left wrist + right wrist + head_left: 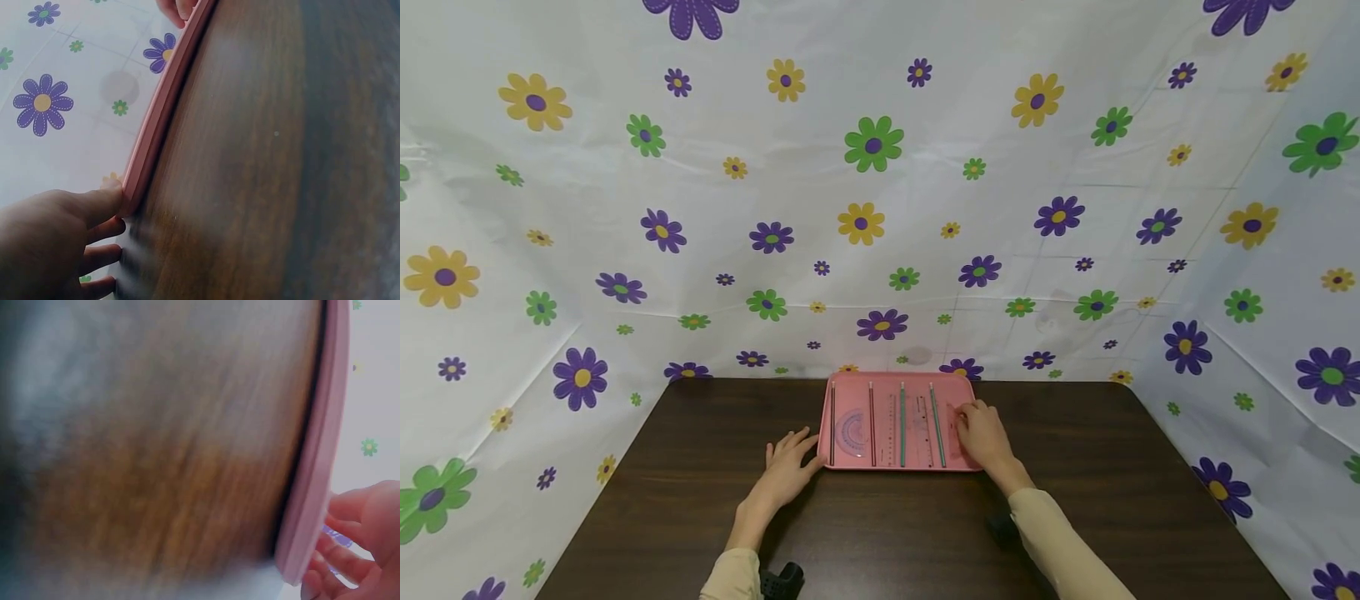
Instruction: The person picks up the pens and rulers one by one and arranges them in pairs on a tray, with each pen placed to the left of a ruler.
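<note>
A pink tray [917, 379] lies on the dark wooden table, holding several pencils and clear measuring tools. A clear protractor [852, 432] lies at its left, between a black pencil [832, 425] and a dark red pencil [872, 425]. Farther right come clear rulers [892, 429] and green pencils [902, 425]. My left hand [790, 467] rests at the tray's front left corner, thumb against the rim and fingers spread. Over the right side, my right hand [985, 435] bends its fingers inside the rim, beside a faint clear piece [952, 425]. Whether they pinch it is hidden.
The table [887, 533] reaches out on both sides of the tray and in front of it. A white flowered cloth [910, 192] hangs behind the table and along both sides. Dark wrist devices [782, 581] sit under the forearms.
</note>
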### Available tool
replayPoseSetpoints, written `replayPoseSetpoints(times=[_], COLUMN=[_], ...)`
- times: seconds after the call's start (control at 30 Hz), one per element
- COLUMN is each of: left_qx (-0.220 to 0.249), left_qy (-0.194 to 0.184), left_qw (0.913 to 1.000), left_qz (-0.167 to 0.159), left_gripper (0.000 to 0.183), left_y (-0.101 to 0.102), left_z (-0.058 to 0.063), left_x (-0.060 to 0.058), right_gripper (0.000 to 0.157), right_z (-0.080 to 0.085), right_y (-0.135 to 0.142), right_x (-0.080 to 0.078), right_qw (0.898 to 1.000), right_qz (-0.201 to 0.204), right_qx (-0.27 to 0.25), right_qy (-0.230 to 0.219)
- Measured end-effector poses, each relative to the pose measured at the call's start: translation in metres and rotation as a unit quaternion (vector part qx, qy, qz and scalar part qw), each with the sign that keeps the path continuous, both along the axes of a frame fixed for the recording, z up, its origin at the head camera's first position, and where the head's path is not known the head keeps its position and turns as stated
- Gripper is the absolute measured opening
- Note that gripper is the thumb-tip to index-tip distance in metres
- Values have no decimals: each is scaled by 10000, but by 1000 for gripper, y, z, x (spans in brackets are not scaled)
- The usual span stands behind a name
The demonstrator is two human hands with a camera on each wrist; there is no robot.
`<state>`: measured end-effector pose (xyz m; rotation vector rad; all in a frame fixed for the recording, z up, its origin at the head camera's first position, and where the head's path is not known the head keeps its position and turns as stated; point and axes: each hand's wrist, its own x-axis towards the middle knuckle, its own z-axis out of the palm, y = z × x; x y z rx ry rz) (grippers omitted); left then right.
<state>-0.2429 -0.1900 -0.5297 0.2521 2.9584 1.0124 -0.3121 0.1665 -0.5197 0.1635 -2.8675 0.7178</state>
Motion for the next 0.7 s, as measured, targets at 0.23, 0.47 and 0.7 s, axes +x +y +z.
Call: replayPoseSetpoints(times=[0.23, 0.47, 0.7], left_qx=[-79, -307, -688], left_qy=[8, 108, 757], left_qw=[10000, 9995, 9945], left_qz=[-24, 53, 229], left_gripper=[50, 50, 64], left_y=[1, 1, 5], left_z=[1, 3, 8], left_x=[3, 2, 2], right_gripper=[24, 43, 52], right_z=[10, 22, 25], right_y=[6, 18, 29], right_x=[20, 39, 57], right_qw=[9957, 9863, 9838], right_qz=[130, 392, 547], right_qx=[30, 48, 124], right_qy=[917, 1599, 1702])
